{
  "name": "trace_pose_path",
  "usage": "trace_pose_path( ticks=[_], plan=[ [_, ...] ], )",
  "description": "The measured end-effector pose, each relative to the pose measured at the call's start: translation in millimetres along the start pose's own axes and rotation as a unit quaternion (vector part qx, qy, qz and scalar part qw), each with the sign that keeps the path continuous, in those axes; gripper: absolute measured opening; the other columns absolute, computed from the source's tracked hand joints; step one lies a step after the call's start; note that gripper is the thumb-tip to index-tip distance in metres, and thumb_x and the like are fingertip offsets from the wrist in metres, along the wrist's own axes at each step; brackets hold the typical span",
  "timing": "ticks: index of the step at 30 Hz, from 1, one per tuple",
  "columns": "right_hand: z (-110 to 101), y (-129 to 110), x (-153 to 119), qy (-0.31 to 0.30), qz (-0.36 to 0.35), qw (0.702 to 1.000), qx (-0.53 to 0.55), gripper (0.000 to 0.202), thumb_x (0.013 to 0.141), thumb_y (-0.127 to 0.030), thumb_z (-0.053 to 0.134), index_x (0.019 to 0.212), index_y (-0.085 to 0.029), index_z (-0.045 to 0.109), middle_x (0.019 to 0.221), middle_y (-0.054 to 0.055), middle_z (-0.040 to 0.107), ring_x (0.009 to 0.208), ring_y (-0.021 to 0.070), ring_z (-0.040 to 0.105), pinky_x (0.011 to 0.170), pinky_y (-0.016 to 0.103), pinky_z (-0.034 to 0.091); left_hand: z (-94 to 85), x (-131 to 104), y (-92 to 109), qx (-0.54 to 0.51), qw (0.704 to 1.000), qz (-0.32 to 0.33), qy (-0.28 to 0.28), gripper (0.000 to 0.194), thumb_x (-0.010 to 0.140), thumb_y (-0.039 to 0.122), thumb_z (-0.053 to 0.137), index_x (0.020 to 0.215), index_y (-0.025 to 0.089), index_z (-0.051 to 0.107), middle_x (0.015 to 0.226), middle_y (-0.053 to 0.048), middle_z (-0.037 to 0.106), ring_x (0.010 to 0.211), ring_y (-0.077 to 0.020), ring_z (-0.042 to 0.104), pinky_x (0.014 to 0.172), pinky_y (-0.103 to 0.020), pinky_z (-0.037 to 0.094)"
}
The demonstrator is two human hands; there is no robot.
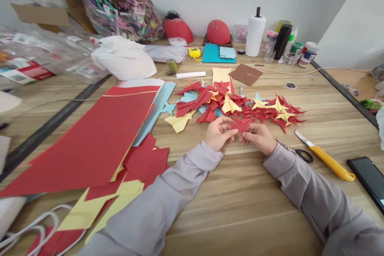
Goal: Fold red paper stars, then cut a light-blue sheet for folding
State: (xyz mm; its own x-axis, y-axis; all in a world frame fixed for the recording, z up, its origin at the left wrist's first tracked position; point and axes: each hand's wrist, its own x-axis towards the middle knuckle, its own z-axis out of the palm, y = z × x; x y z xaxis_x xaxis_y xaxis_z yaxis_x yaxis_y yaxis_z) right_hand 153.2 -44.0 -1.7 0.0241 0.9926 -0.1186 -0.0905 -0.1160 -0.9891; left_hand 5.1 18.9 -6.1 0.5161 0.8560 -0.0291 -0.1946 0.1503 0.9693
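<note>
Between my two hands is a red folded paper star [241,124], raised a little over the wooden table. My left hand [220,133] pinches its left side, thumb on the near face. On the right side, my right hand [258,137] grips another part of it between thumb and fingers. Just beyond my hands lies a pile of folded red, yellow and blue paper pieces [207,102]. Further right is a heap of red paper stars [271,118] with a few yellow ones on top.
Large red paper sheets [99,140] and paper scraps [147,160] cover the left side. Scissors [304,155], a yellow-handled craft knife [330,160] and a phone [367,180] lie at right. Bottles and tubs [283,42] line the back, with a yellow tape measure [194,52] nearby.
</note>
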Motion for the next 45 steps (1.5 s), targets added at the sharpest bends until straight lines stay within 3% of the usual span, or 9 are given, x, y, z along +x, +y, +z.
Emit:
trace_pose_path(
  ticks=[8,16,19,37,45],
  plan=[
    [-0.9,-2.6,-2.8,-0.001,-0.011,1.000,0.010,0.023,0.066,-0.036,0.069,0.065,-0.015,0.061,0.059,0.001,0.067,0.049,0.0111,0.060,0.049,0.023,0.049,0.0,1.1,-0.7,0.002,1.000,0.006,0.006,0.046,0.053,0.030,0.082,0.082,0.015,0.049,0.044,0.007,0.056,0.034,-0.0096,0.051,0.038,-0.021,0.041],
    [0.4,1.0,-0.5,0.004,-0.002,1.000,-0.012,0.044,0.060,-0.055,0.074,0.064,-0.014,0.059,0.056,0.000,0.065,0.045,0.0094,0.058,0.047,0.023,0.051,1.4,-0.8,-0.1,-0.001,1.000,0.008,0.005,0.047,0.051,0.027,0.083,0.082,0.015,0.049,0.053,0.004,0.061,0.039,-0.0101,0.055,0.042,-0.023,0.046],
    [-0.8,1.3,0.0,-0.005,0.000,1.000,-0.016,0.046,0.059,-0.057,0.074,0.064,-0.015,0.058,0.056,0.000,0.066,0.046,0.0097,0.059,0.047,0.023,0.050,0.9,-0.2,-0.5,0.000,1.000,0.001,-0.004,0.046,0.052,0.028,0.083,0.081,0.016,0.049,0.048,0.006,0.059,0.036,-0.0101,0.053,0.041,-0.022,0.045],
    [-0.4,0.8,0.1,0.010,0.007,1.000,0.018,0.043,0.060,-0.055,0.074,0.065,-0.015,0.059,0.058,0.001,0.066,0.045,0.0103,0.059,0.043,0.021,0.047,-1.2,2.8,-1.1,-0.051,0.996,-0.066,0.010,0.050,0.052,0.034,0.082,0.087,0.011,0.055,0.051,-0.001,0.064,0.045,-0.0187,0.064,0.040,-0.024,0.049],
    [1.5,-0.5,-0.8,0.039,0.011,0.998,0.038,0.040,0.063,-0.053,0.073,0.066,-0.016,0.060,0.053,0.000,0.063,0.043,0.0105,0.057,0.043,0.022,0.046,0.8,1.1,-2.5,-0.051,0.998,-0.029,0.000,0.053,0.057,0.032,0.080,0.098,0.014,0.051,0.056,0.001,0.065,0.051,-0.0180,0.066,0.045,-0.024,0.052]
  ],
)
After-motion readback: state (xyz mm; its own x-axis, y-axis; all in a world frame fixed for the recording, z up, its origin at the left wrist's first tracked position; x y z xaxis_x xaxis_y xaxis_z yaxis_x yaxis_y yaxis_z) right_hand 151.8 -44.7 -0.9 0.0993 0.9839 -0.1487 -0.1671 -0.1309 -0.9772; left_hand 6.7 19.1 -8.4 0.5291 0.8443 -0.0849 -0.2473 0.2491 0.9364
